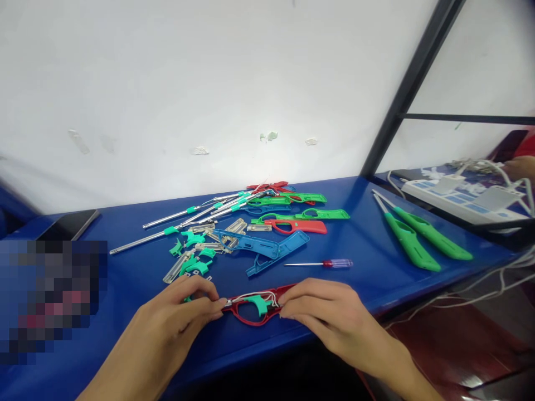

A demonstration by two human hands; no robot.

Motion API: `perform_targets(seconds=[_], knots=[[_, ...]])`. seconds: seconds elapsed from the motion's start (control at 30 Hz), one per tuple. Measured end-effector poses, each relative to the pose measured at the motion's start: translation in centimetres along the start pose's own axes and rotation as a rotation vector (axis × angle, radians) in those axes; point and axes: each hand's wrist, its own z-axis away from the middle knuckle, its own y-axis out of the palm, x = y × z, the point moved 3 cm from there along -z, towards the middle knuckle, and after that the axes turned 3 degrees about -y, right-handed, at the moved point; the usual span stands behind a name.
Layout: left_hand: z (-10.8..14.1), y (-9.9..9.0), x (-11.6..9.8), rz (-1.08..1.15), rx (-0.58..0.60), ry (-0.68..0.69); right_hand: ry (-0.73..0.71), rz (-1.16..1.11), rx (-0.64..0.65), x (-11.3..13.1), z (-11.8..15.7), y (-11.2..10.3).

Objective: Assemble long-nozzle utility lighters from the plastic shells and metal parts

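A red lighter casing half (251, 322) lies near the table's front edge, its inside facing up. Within it sit a green trigger (259, 304) and a white wire (251, 294). My left hand (179, 309) pinches the casing's narrow front end, where a bit of metal tube shows. At the handle end, the fingers of my right hand (320, 306) are closed on the casing beside the wires; the fingertips hide what they press there. Just beyond lies a screwdriver (337, 263) with a purple and red handle.
Blue casing halves (254, 245), green casing halves (326, 214), metal tubes (144, 242), loose green triggers (196, 264) and clear fuel tanks (178, 267) are heaped behind my hands. Two green lighters (412, 245) lie right, near a power strip (455, 197). A phone (69, 225) lies left.
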Motion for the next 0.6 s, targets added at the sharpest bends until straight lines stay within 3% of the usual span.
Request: perform_targets(seconds=[0.1,0.27,0.6], knots=[[0.50,0.47,0.54,-0.003,0.025,-0.029,0.006,-0.007,-0.005,-0.03,0.01,0.00],[0.49,0.51,0.47,-0.042,0.107,0.045,0.003,-0.014,-0.003,-0.05,-0.01,0.03],[0.80,0.56,0.67,-0.010,0.101,0.143,0.007,-0.015,0.003,0.05,0.12,0.02]])
